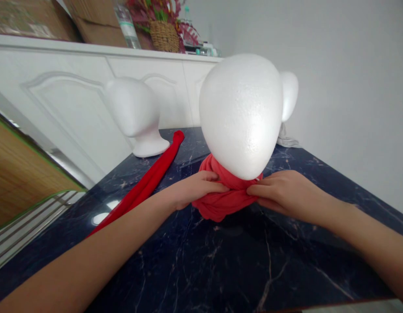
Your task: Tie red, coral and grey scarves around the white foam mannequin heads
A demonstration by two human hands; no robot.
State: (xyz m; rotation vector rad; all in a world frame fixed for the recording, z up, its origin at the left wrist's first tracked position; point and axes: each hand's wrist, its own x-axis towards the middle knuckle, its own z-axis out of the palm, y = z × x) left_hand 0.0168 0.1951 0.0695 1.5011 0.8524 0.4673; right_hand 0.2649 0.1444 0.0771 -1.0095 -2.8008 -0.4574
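A white foam mannequin head (242, 108) stands upright in the middle of the table. Around its neck a coral-red scarf (217, 206) is wrapped in loose folds. My left hand (199, 189) pinches the scarf at the left of the neck, thumb and fingers in the cloth. On the opposite side, my right hand (279, 193) has its fingers closed on the scarf's edge just under the chin. Parts of my fingertips are hidden in the folds. A brighter red scarf (145, 182) lies stretched lengthwise on the table beyond my left forearm.
The dark blue marbled table (201, 269) carries a second foam head (136, 111) at the back left. A third foam head (289, 95), with grey cloth (286, 140) at its base, stands behind on the right. White cabinets (67, 100) hold boxes, a bottle (128, 28) and a basket plant (164, 35).
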